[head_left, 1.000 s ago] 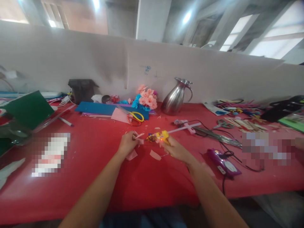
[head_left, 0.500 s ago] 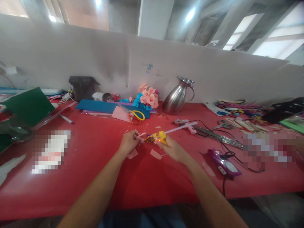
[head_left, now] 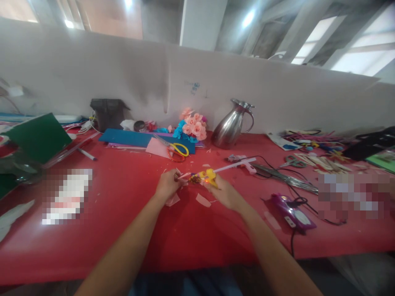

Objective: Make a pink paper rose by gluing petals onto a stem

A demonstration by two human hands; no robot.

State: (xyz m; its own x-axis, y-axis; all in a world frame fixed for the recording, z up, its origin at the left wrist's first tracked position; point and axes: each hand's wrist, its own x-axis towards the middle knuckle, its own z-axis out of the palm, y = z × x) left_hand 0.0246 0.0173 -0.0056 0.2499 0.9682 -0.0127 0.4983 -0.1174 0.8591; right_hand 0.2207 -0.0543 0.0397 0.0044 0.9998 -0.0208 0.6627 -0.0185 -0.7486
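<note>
Both hands at mid-table, facing each other over the red table [head_left: 197, 242]. Left hand [head_left: 168, 183]: fingers closed in a pinch on a small pink piece [head_left: 184, 176], which juts out to the right past the fingertips. Right hand [head_left: 227, 192]: curled round the grip of a yellow glue gun [head_left: 211, 176], nose toward the left hand, small orange-red light glowing near the fingers. Long translucent glue stick [head_left: 236, 164] runs out of the gun's rear, up and to the right. Gun's tip and pink piece very near one another; whether they touch, cannot tell. Loose pink scraps on the table below: one [head_left: 173, 200] just under the left hand, another petal-shaped [head_left: 203, 200] between the hands and nearer the person. Beyond the hands, scissors with yellow and orange handles [head_left: 180, 149] lie partly over a pink sheet [head_left: 156, 147], itself overlapping a blue sheet [head_left: 129, 139]. Behind these, a bunch of pink paper flowers [head_left: 195, 127] with blue ones at its left side; just right of it, a steel jug [head_left: 227, 129]. Right of the right hand: purple power strip [head_left: 291, 213], dark plug in it; farther back, a bundle of thin wires [head_left: 288, 181].
</note>
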